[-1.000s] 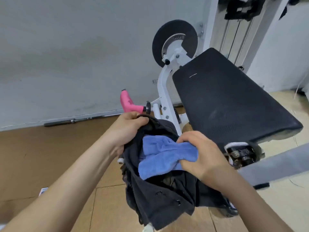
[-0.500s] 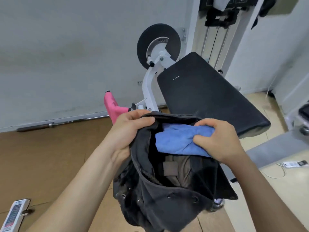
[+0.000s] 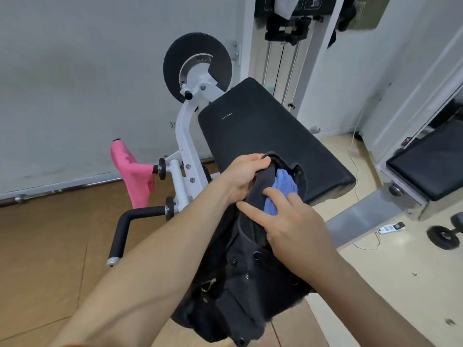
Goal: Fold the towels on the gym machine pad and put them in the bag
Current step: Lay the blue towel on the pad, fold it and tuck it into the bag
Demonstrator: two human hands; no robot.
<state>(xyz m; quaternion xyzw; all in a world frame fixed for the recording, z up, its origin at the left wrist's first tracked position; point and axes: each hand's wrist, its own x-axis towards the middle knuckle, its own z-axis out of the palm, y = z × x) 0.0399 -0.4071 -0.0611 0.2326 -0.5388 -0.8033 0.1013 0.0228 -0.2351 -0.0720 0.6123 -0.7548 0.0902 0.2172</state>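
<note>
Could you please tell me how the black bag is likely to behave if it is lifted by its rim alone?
Probably floppy: the black bag sags in creases below the left hand gripping its rim. Its mouth would likely fall shut if released, since only that grip seems to hold it open around the blue towel.

Even bright light, wide-angle edge warping
</note>
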